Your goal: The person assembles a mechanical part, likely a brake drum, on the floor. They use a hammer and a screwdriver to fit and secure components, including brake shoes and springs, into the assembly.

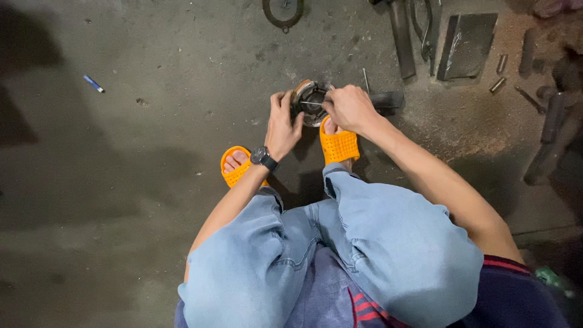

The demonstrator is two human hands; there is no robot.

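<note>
Metal round part (308, 102) on the floor — left hand (283, 124) grips its rim, right hand (347, 108) pinches a thin tool (311, 104); brace it firmly.

A round, dark metal machine part (310, 100) with an orange-rimmed edge stands tilted on the concrete floor.

A person is squatting on a grimy concrete floor (121, 182), the left hand (283, 124) gripping a round metal part (308, 102) while the right hand (349, 106) is pressing a thin tool against it. Orange slippers (339, 146) are showing below, and metal pieces (466, 45) are lying nearby.
</note>
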